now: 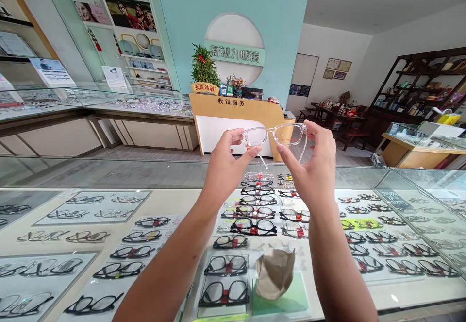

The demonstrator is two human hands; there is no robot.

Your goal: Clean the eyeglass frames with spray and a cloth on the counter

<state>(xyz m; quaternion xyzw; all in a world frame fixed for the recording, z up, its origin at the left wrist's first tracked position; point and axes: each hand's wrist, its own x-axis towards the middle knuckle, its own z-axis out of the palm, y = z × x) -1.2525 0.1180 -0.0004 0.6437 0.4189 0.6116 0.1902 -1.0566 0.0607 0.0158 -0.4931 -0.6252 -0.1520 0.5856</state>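
A pair of clear-framed eyeglasses (271, 131) is held up at arm's length above the far edge of the display case. My left hand (231, 159) pinches the left end of the frame between thumb and fingers. At the opposite end, my right hand (313, 159) grips the frame near the hinge, its thumb close to the right lens. The temples are unfolded, one pointing down between my hands. Small reddish print shows on the lenses. Beneath my arms, a crumpled beige cloth (275, 273) rests on a green box (291, 295).
Rows of dark-framed eyeglasses (254, 226) lie in the glass display case (204, 178) before me. More cases stand to the left and right. Across the floor is a wooden cashier counter (236, 108) with a potted plant (204, 67). Dark shelves (418, 86) line the right wall.
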